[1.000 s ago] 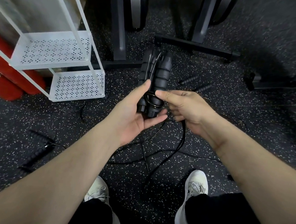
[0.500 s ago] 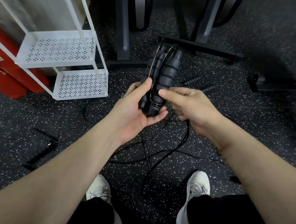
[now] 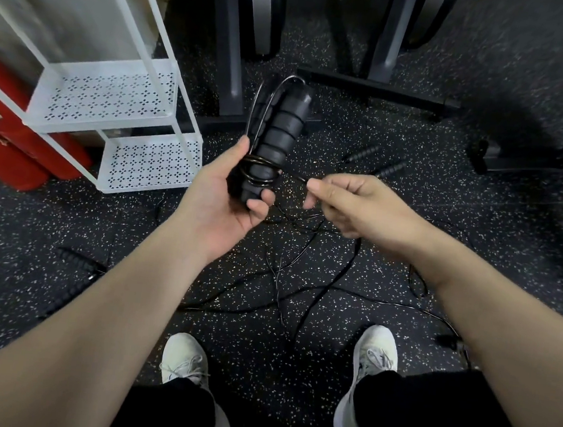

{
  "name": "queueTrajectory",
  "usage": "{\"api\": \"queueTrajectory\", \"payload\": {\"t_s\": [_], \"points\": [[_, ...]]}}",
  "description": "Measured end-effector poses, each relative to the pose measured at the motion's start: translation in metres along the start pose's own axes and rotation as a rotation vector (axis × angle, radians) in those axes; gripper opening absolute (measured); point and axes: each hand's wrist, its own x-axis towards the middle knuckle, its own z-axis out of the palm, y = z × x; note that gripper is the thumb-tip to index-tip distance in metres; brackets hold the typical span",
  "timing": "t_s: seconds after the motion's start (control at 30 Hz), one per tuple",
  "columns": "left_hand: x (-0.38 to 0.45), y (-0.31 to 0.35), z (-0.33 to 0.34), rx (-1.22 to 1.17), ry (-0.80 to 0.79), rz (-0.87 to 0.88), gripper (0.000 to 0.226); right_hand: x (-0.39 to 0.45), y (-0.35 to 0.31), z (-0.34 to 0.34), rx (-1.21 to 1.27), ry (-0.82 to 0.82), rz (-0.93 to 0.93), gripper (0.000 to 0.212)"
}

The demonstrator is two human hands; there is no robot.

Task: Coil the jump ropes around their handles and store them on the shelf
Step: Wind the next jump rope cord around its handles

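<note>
Handles, two black ribbed foam cylinders held side by side, stand tilted in the left hand, above the floor in front of the shelf. Thumb and curled fingers wrap their lower ends; the nearer handle hides most of the other. Thin glossy black rope circles the handles in a few turns just above the fingers, and one strand arcs up over the top ends. From the coil a taut stretch runs right to the right hand, which pinches it between thumb and forefinger, the other fingers curled under. Below the hands the slack drops and blurs into a tangle of cords on the floor; which strand belongs to which rope cannot be told. Flooring is dark rubber with pale speckles. Two more ribbed handles lie beyond the right hand, and another, blurred, lies at left. Shelf is white metal with perforated trays and thin posts, its top cut off by the frame edge. Red cases sit behind it, partly hidden. Dark machine bases stand at the rear. White shoes show below.
</note>
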Motion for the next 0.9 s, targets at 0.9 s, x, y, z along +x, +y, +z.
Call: {"api": "queueTrajectory", "payload": {"t_s": [0.9], "points": [[-0.01,-0.003,0.0,0.521,-0.324,-0.357,0.035,-0.007,0.01,-0.026,-0.277,0.059,0.105,0.037]]}}
